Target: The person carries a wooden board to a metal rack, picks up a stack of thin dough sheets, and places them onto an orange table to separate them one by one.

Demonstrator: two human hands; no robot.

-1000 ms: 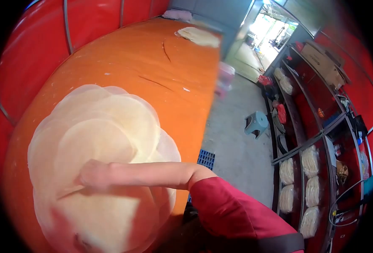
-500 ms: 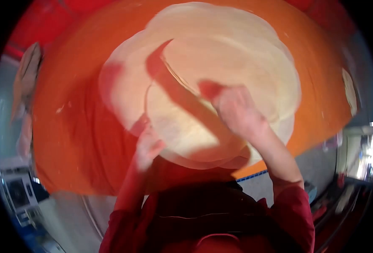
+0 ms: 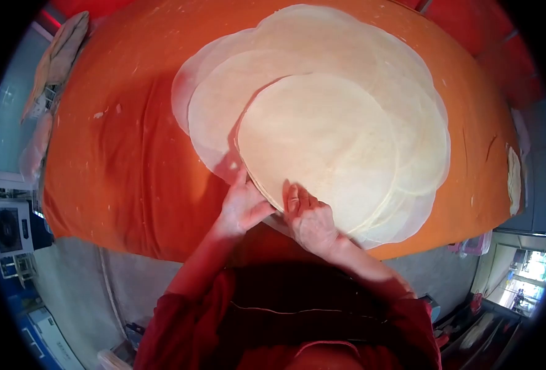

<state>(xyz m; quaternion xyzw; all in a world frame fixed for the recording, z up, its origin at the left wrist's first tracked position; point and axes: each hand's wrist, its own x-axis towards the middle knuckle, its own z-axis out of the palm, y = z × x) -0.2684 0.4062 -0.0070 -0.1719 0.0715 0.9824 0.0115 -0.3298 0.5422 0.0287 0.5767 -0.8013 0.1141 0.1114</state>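
Thin, pale round sheets of flatbread [image 3: 322,123] lie overlapped on an orange cloth. The uppermost round, whose near-left rim shows layered edges, rests over wider, scalloped sheets [image 3: 223,98]. My left hand [image 3: 243,206] is at that rim, thumb and fingers spread, fingertips touching the edge. Just right of it, my right hand [image 3: 310,219] has its fingers curled over the near edge of the top flatbread, apparently pinching it. The undersides of the right fingers are hidden.
The orange cloth [image 3: 131,166] covers a big rounded table and has folds at left. A folded bundle [image 3: 63,49] stands beyond its left edge. At the right edge lies a pale folded piece [image 3: 513,179]. A black-and-white appliance [image 3: 11,228] stands at lower left.
The flatbread that was lifted and folded over between my hands now lies flat on the others. My right hand has come down and left, close to my left hand.
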